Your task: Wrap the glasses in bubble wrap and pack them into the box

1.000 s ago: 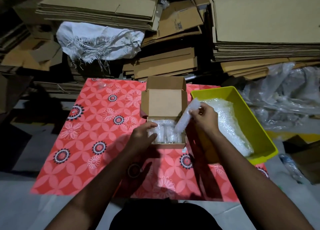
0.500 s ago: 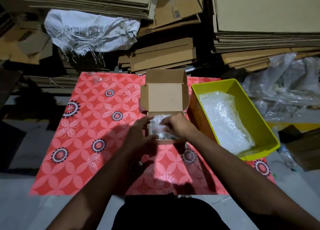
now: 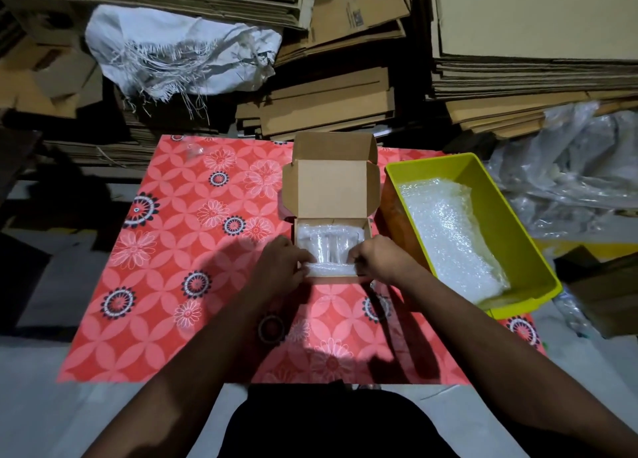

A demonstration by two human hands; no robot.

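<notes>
We see a small cardboard box (image 3: 332,250) standing open on a red floral mat (image 3: 193,250), its lid (image 3: 333,188) folded back and away from the person. Inside the box lie wrapped glasses (image 3: 328,242), bubble wrap around each, set side by side and running front to back; how many there are we cannot tell through the wrap. Across the box's near edge lies one more wrapped roll (image 3: 330,269), set crosswise to the others. The left hand (image 3: 283,267) has its fingers curled onto the roll's left end, and the right hand (image 3: 378,259) pinches the right end, so both hands hold this one roll between them. Whether the roll rests fully inside the box or on its near wall we cannot tell. Just right of the box, on the mat's edge, stands a yellow bin (image 3: 531,250) with a stack of bubble wrap sheets (image 3: 452,236) lying in it. Behind the mat are stacks of flattened cardboard (image 3: 535,60) and a frayed white sack (image 3: 179,50). To the far right lies crumpled clear plastic (image 3: 580,167). The light is dim, and both forearms cast dark shadows on the mat.
</notes>
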